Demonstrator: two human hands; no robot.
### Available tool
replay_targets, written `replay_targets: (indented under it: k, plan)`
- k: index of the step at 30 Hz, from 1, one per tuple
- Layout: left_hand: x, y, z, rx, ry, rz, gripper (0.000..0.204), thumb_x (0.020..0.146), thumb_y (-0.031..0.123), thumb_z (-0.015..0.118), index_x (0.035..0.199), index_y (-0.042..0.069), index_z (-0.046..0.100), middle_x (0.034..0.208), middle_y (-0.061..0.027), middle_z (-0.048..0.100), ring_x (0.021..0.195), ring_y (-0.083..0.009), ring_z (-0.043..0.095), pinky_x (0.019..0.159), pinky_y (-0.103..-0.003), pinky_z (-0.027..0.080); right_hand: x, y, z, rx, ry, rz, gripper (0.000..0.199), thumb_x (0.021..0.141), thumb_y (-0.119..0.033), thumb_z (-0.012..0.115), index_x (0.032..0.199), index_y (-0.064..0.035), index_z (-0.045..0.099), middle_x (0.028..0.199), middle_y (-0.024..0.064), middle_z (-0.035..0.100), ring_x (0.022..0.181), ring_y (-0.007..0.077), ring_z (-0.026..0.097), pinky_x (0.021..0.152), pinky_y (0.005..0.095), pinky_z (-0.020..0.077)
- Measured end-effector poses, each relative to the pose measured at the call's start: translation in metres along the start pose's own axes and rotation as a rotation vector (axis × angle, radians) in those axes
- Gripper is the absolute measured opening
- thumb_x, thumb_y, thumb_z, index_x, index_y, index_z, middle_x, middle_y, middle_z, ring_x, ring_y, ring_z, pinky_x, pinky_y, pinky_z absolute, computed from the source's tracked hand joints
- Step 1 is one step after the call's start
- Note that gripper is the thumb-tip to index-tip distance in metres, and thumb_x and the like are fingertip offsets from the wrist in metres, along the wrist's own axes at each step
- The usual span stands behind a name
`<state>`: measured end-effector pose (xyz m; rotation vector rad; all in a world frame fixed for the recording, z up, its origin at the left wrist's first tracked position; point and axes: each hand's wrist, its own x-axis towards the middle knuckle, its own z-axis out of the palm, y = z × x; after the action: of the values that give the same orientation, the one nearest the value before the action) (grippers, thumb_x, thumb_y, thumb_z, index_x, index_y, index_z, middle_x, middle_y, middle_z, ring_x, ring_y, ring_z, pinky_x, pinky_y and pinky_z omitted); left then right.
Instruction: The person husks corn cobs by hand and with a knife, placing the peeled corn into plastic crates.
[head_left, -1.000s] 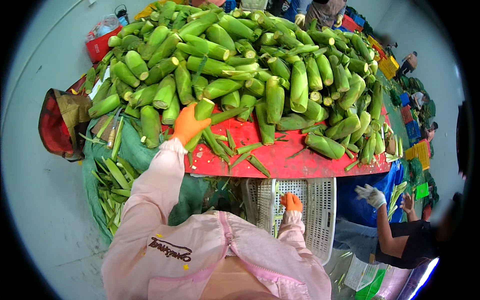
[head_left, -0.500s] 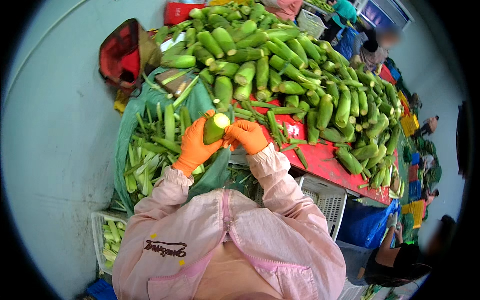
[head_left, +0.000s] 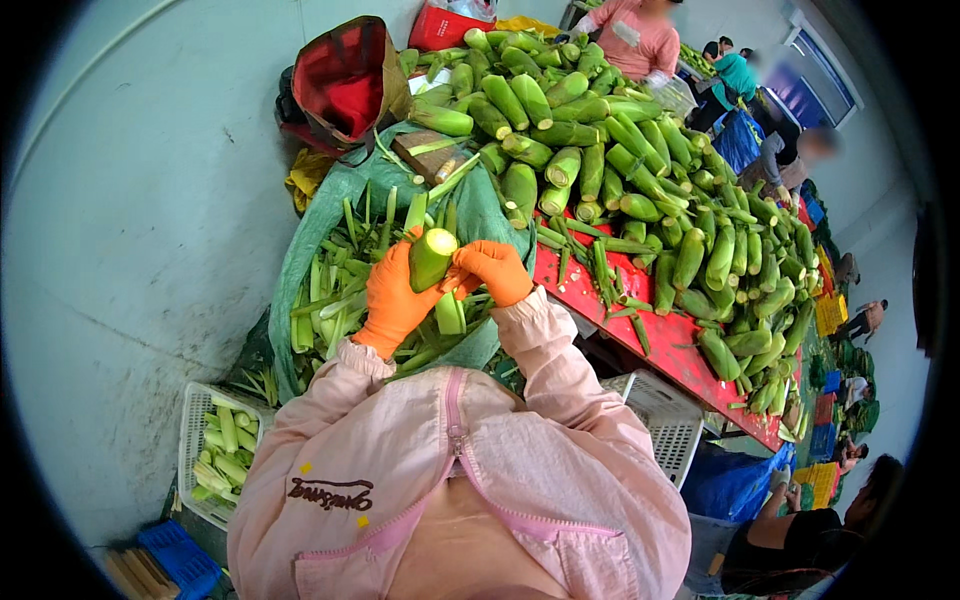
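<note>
Corn ear (head_left: 432,264) in both hands (head_left: 393,298) (head_left: 497,273) over the wide-open sack (head_left: 490,213).

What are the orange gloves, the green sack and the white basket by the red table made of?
Orange gloves: probably thin, smooth rubber; they hug the fingers. Green sack: maybe dull plastic or cloth; it folds softly. White basket: likely hard, smooth plastic, with rows of holes.

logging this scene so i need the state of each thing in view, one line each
ear of corn, held, pale cut end showing
left hand, gloved, closed around the ear of corn
right hand, gloved, fingers bent at the ear of corn, grip unclear
corn pile, heaped, husks on
table, partly covered
green sack, open, husk strips inside
bag, open
white basket, open, green pieces inside
</note>
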<state>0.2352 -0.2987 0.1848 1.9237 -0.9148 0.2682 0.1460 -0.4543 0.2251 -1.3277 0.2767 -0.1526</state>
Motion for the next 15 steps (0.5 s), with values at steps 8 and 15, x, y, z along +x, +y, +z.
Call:
replay_targets:
  k: [8, 15]
  plan:
    - [-0.002, -0.011, -0.014, 0.039, 0.031, 0.034, 0.08, 0.065, 0.027, 0.084, 0.133, 0.007, 0.049, 0.112, -0.0151, 0.062, 0.1, -0.0342, 0.061, 0.083, -0.041, 0.049, 0.015, 0.002, 0.013, -0.005, -0.014, 0.065, 0.02, 0.089, -0.016, 0.06, 0.086, 0.0033, 0.063, 0.075, 0.0144, 0.069, 0.059, 0.0219, 0.067, 0.052, 0.0276, 0.0528]
    - [-0.011, -0.026, -0.006, -0.253, 0.0, -0.048, 0.074, 0.071, 0.022, 0.082, 0.134, 0.003, 0.047, 0.118, -0.0137, 0.062, 0.098, -0.0267, 0.063, 0.084, -0.037, 0.05, 0.03, 0.037, 0.023, 0.374, 0.006, -0.003, 0.017, 0.084, -0.013, 0.057, 0.081, 0.0038, 0.06, 0.071, 0.0147, 0.066, 0.053, 0.0248, 0.063, 0.047, 0.0305, 0.0508]
